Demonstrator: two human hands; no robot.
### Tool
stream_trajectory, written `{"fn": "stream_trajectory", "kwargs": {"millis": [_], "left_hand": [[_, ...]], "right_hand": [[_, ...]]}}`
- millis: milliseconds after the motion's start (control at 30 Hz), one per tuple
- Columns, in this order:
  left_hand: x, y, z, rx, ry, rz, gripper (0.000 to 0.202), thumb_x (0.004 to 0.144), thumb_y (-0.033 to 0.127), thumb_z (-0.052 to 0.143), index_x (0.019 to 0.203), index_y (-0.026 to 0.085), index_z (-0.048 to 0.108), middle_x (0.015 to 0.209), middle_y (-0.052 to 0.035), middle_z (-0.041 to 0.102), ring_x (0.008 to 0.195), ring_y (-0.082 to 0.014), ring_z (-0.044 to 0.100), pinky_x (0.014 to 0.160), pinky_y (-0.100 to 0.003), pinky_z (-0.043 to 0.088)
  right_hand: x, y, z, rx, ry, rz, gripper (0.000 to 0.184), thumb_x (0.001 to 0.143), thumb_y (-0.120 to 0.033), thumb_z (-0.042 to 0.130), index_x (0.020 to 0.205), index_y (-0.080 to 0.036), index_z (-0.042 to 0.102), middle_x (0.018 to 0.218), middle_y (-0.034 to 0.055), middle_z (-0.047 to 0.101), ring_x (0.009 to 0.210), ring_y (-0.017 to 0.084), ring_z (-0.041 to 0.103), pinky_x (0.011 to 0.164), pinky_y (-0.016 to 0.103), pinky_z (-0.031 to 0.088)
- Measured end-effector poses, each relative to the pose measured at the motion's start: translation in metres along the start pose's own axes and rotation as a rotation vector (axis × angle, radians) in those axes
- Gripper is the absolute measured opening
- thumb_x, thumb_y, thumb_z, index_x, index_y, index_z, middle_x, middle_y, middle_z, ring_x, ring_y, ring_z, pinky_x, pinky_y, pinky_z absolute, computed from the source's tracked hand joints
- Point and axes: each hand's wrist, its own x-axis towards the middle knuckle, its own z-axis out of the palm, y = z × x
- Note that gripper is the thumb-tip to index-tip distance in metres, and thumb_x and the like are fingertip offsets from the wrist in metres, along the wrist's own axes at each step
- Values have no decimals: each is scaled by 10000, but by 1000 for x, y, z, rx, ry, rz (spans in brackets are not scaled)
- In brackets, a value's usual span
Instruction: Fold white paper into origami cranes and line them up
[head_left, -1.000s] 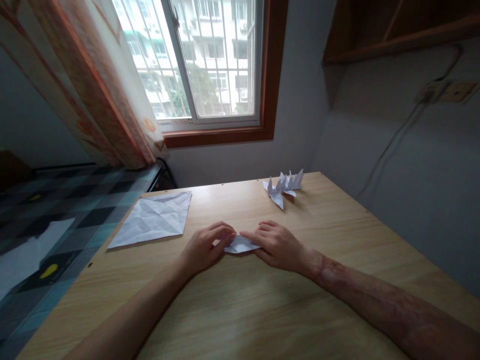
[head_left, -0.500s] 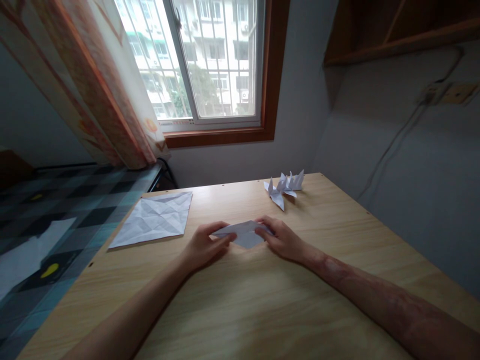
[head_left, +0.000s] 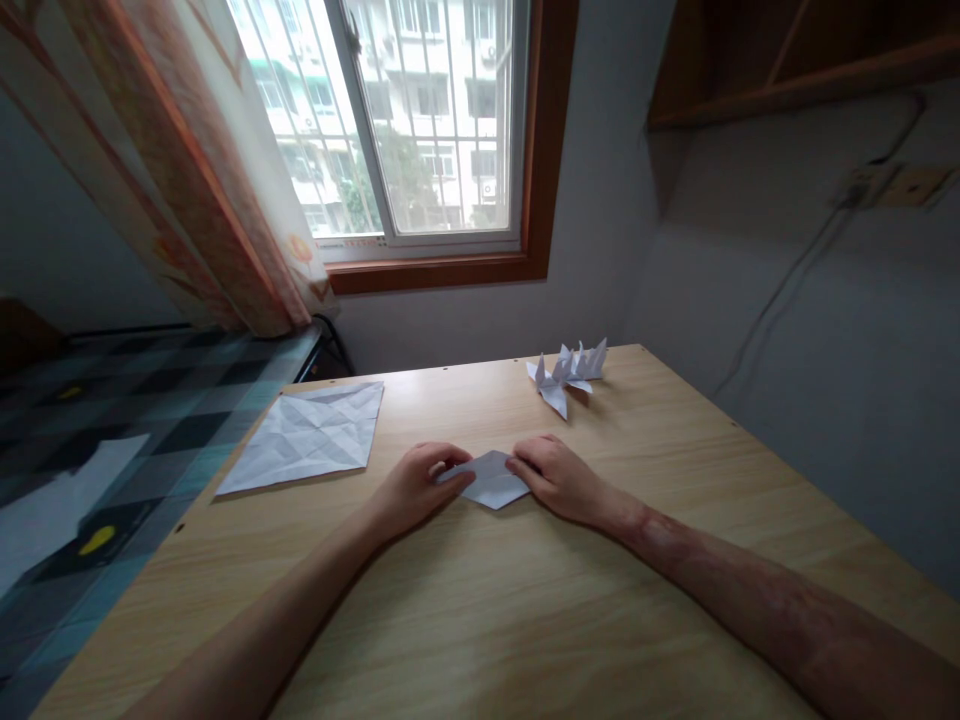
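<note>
A small folded piece of white paper (head_left: 491, 480) lies on the wooden table (head_left: 525, 600) between my two hands. My left hand (head_left: 416, 487) has its fingers curled and pinches the paper's left corner. My right hand (head_left: 559, 477) presses and pinches the paper's right side with bent fingers. The far edge of the paper is partly hidden by my fingertips.
A creased white square sheet (head_left: 307, 436) lies at the table's left. Folded white paper cranes (head_left: 566, 375) sit at the back right. A bed with a checked cover (head_left: 90, 440) adjoins the table's left edge. A window (head_left: 405, 130) and curtain (head_left: 172, 170) stand behind.
The folded paper was lifted and turned between both hands half a second ago; it now lies flat again, showing a pointed shape, with both hands closed on its ends.
</note>
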Motion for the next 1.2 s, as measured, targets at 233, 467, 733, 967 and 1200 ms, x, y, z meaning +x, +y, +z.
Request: {"fn": "stream_trajectory", "kwargs": {"millis": [233,467,733,967,1200], "left_hand": [[1,-6,2,101,43,89,216,988,351,739,1147,211,782,1084,-67,790,892,-203,710,829,-329,580],[-1,-2,4,373,74,364,195,1072,224,618,1171,266,780,1285,-82,772,1142,-254,714,1034,-438,552],[-2,12,5,331,-81,370,191,1011,329,738,1179,252,783,1199,-85,802,1079,-256,738,983,-400,579],[0,11,4,339,-60,382,215,1111,289,604,1063,257,812,1161,-63,821,1019,-218,745,940,-369,559],[-1,4,5,362,-35,379,227,1107,269,599,1115,253,825,1158,-75,841,1023,-229,768,943,-381,568]], "right_hand": [[-1,2,0,-113,87,4,94,1073,-240,685,989,-208,711,1043,72,711,1028,258,625,944,403,448],[-4,4,1,-117,163,-79,289,1018,-119,692,1274,-250,718,1253,96,735,1173,305,616,1052,485,484],[-4,-1,0,-37,91,-122,194,1008,-69,642,1020,-225,755,1025,71,734,1004,248,667,910,385,520],[-6,-11,-5,-68,29,-171,185,992,-377,817,1067,-219,757,1075,82,733,1028,265,674,931,395,505],[-1,-4,-1,23,50,-75,50,1016,-218,780,966,-221,785,891,24,690,864,199,643,819,331,475]]}}
